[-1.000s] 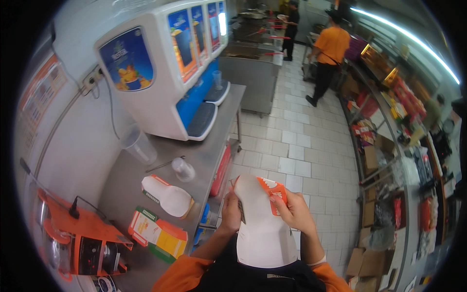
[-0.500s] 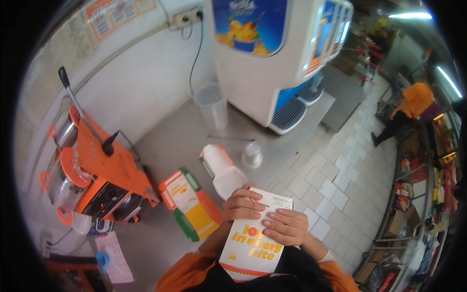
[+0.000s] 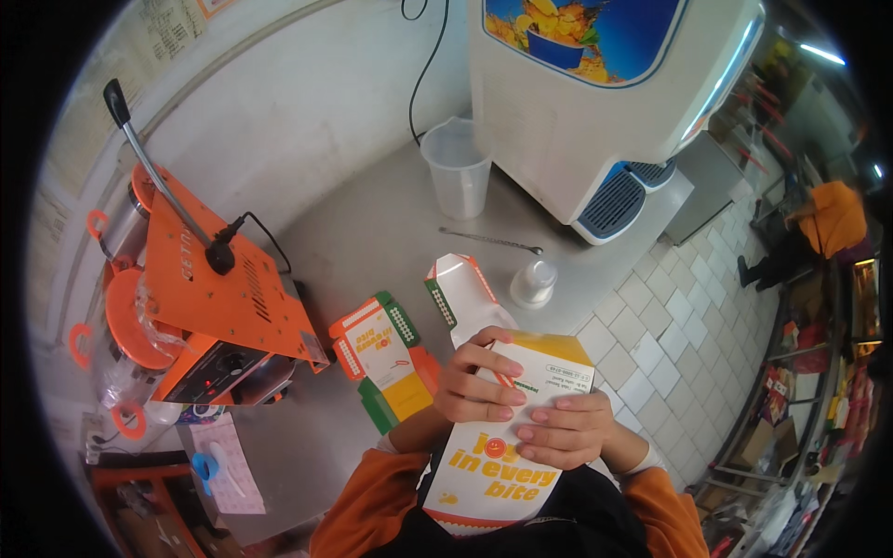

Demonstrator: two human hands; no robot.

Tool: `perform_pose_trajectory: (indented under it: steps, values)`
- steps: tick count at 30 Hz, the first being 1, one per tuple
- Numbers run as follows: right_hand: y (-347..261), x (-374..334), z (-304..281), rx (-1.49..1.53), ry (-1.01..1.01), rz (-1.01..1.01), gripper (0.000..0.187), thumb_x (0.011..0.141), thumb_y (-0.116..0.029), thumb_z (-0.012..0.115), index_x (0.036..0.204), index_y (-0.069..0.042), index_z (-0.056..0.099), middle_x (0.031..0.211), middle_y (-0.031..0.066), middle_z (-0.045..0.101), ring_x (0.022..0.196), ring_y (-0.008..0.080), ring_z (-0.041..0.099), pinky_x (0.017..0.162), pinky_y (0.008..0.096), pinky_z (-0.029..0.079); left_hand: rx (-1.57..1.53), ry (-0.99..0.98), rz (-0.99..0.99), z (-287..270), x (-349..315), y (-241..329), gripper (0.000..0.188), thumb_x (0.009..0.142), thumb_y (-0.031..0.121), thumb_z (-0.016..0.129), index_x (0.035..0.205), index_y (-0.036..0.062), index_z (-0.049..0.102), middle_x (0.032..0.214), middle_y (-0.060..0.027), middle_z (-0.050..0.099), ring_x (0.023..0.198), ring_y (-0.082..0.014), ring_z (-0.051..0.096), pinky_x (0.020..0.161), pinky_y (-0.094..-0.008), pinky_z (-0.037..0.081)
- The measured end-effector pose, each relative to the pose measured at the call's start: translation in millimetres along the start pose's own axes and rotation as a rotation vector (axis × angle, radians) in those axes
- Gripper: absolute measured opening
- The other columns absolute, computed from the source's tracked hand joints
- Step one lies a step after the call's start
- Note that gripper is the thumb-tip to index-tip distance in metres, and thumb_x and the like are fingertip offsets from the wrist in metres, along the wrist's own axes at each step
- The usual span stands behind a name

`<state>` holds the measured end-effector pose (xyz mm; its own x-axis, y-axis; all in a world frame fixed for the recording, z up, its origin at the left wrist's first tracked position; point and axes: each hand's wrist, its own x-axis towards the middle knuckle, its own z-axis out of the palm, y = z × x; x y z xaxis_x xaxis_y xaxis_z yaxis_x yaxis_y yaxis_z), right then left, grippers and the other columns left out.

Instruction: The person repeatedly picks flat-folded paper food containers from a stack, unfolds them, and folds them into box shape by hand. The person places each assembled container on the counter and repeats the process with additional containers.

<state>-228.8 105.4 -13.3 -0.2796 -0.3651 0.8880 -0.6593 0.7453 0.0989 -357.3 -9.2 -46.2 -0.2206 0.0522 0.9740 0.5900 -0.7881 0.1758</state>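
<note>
- Head view: tall white card box w/ yellow & orange print (image 3: 498, 465) is in both hands, up close to the tummy.
- L hand (image 3: 479, 379) holds its left edge, fingers bent over the front, nearer the top end. R hand (image 3: 569, 432) holds the right edge, a bit lower. Thumbs hid, can't tell where.
- Box's long way runs from tummy out, top tipped right.
- Open white, green & orange card box (image 3: 379, 349) on grey steel table (image 3: 344, 223), left of L hand.
</note>
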Motion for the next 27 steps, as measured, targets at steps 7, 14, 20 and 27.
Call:
perform_pose_trajectory:
  steps: [7, 14, 20, 27]
  values:
    - [14.7, -16.6, 8.7, 0.13, -0.106, 0.099, 0.013, 0.083, -0.013, 0.069, 0.096, -0.014, 0.064, 0.1, 0.0029, 0.07, 0.095, 0.0128, 0.065, 0.09, 0.0265, 0.047, 0.044, 0.046, -0.028, -16.7, -26.7, -11.9, 0.004, 0.086, 0.013, 0.063, 0.084, 0.0095, 0.062, 0.089, -0.0033, 0.068, 0.091, -0.0236, 0.061, 0.088, -0.0502, 0.046]
    - [27.1, -52.2, 50.7, -0.147, -0.034, 0.524, 0.027, 0.078, -0.006, 0.068, 0.105, -0.008, 0.063, 0.105, 0.01, 0.066, 0.083, 0.026, 0.066, 0.076, 0.0299, 0.052, 0.269, 0.452, -0.256, 0.8, -31.1, -16.6, 0.017, 0.097, 0.019, 0.053, 0.101, 0.0034, 0.057, 0.094, -0.0101, 0.062, 0.084, -0.0206, 0.059, 0.083, -0.045, 0.046]
    - [45.5, -91.4, 46.6, 0.232, -0.252, 1.54, 0.023, 0.085, -0.005, 0.059, 0.107, 0.003, 0.061, 0.097, 0.0238, 0.066, 0.088, 0.039, 0.066, 0.075, 0.0409, 0.052, 0.447, 0.563, -1.127, -1.3, -105.7, 1.4, 0.043, 0.103, 0.036, 0.032, 0.118, 0.0011, 0.052, 0.114, -0.0133, 0.051, 0.107, -0.021, 0.046, 0.097, -0.0328, 0.032]
    - [71.6, -147.8, 111.5, 0.221, -0.548, 1.397, 0.02, 0.086, -0.004, 0.056, 0.104, 0.006, 0.056, 0.091, 0.0248, 0.064, 0.086, 0.0433, 0.061, 0.075, 0.0478, 0.049, 0.975, 0.382, -1.26, -27.9, -178.8, -18.5, 0.06, 0.101, 0.049, 0.021, 0.13, 0.005, 0.051, 0.122, -0.0177, 0.048, 0.12, -0.0308, 0.035, 0.105, -0.0432, 0.02]
